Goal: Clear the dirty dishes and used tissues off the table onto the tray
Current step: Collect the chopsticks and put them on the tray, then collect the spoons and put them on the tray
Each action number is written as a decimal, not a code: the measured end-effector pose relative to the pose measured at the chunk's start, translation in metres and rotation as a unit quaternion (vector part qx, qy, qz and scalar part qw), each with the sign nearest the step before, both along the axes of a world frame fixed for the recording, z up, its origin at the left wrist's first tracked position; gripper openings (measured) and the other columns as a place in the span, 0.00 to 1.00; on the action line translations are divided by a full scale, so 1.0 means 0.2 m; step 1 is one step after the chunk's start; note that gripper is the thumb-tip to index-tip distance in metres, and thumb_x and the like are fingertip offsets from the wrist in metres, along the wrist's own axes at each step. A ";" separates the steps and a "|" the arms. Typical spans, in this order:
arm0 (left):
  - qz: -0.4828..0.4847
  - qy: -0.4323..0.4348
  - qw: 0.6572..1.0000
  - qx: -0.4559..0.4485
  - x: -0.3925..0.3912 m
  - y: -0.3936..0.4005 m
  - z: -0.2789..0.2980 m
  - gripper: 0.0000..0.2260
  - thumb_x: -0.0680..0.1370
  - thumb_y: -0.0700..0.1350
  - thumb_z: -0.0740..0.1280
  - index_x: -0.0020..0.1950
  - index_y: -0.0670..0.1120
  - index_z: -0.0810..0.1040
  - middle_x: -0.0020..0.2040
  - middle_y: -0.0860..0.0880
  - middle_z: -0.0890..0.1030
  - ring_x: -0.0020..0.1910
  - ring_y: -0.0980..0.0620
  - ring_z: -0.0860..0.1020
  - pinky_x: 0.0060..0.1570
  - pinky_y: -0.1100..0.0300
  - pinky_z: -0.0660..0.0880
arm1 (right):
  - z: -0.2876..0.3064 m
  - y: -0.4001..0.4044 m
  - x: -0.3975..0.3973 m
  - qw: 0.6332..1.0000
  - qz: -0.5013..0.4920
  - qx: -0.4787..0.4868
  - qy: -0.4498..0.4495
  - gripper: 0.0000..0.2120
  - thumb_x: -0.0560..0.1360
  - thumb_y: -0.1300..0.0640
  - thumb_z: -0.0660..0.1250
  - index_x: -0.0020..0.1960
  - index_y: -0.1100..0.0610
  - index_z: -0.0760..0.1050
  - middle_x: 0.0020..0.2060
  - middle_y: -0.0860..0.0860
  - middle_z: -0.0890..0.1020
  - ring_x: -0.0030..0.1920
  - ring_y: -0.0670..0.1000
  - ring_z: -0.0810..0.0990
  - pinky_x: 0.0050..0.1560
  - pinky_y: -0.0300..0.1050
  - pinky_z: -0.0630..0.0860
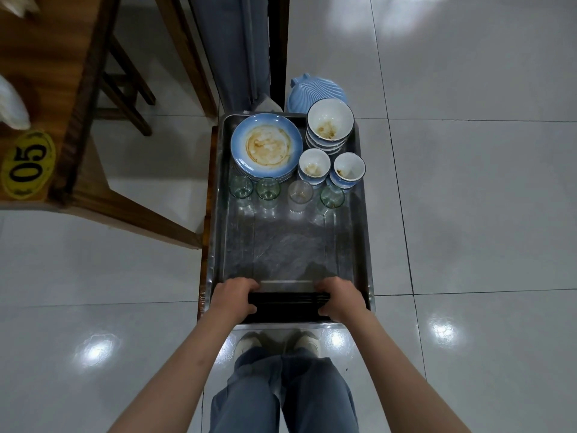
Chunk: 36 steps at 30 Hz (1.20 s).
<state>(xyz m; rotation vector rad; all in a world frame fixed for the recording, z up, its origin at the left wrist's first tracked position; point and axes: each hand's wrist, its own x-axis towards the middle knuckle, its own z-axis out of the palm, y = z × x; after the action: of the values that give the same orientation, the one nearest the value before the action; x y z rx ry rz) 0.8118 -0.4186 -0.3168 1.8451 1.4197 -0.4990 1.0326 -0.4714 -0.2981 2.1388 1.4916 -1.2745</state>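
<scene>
Head view looks straight down on a steel tray (359, 239) set on a low wooden stand beside the tabletop (37, 73), and most of the clearing looks done. Along the tray's far edge sit the dirty dishes: a stack of blue plates (266, 147) at the far-left corner, smeared with sauce, a stack of bowls (330, 124) at the far-right corner, and two small cups (314, 166) just in front of the bowls. Four glasses (268, 188) stand in a row across the tray, just nearer than the plates and cups. The middle of the tray is bare metal.

At the near edge both hands are busy with a bundle of black chopsticks (288, 303). The left hand (232, 298) has its fingers curled round one end and the right hand (340, 296) grips the other, holding the bundle level, low over the tray's near edge; whether it touches the metal I cannot tell.

What is left, I would judge, is the tissues. None lie on the tray, and something white and crumpled (12, 104) rests on the tabletop's left part, near a yellow number tag (28, 164). It may be tissue or a bag; it is too blurred to say. Only a corner of the tabletop shows, so other dishes may remain out of sight.
</scene>
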 end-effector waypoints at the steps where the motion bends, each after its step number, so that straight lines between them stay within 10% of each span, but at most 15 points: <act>1: -0.004 0.002 1.000 -0.002 0.00 0.00 0.00 0.21 0.74 0.46 0.70 0.67 0.51 0.73 0.63 0.50 0.77 0.61 0.49 0.75 0.65 0.52 0.67 | 0.00 0.00 0.00 1.000 0.001 -0.002 -0.001 0.25 0.69 0.62 0.72 0.65 0.51 0.73 0.57 0.50 0.79 0.57 0.53 0.77 0.55 0.47 0.76; 17: 0.013 -0.026 0.998 0.059 0.03 0.06 0.22 0.24 0.71 0.47 0.74 0.66 0.52 0.73 0.62 0.50 0.77 0.61 0.49 0.74 0.64 0.50 0.68 | 0.16 0.07 0.00 0.996 -0.060 0.058 0.029 0.28 0.67 0.58 0.75 0.66 0.53 0.72 0.60 0.50 0.78 0.60 0.53 0.76 0.60 0.50 0.74; 36: 0.195 -0.203 0.944 0.173 -0.10 0.00 1.43 0.25 0.69 0.48 0.75 0.65 0.55 0.74 0.63 0.53 0.76 0.62 0.54 0.72 0.63 0.53 0.70 | 1.34 0.14 -0.13 0.957 -0.036 0.235 0.167 0.36 0.63 0.51 0.78 0.68 0.48 0.69 0.62 0.47 0.76 0.63 0.48 0.73 0.60 0.40 0.67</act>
<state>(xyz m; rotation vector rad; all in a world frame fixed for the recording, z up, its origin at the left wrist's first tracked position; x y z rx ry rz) 0.7909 -0.4186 -0.0306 1.7267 1.5899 0.3331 1.0074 -0.4433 -0.0293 2.3613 2.0469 -1.4862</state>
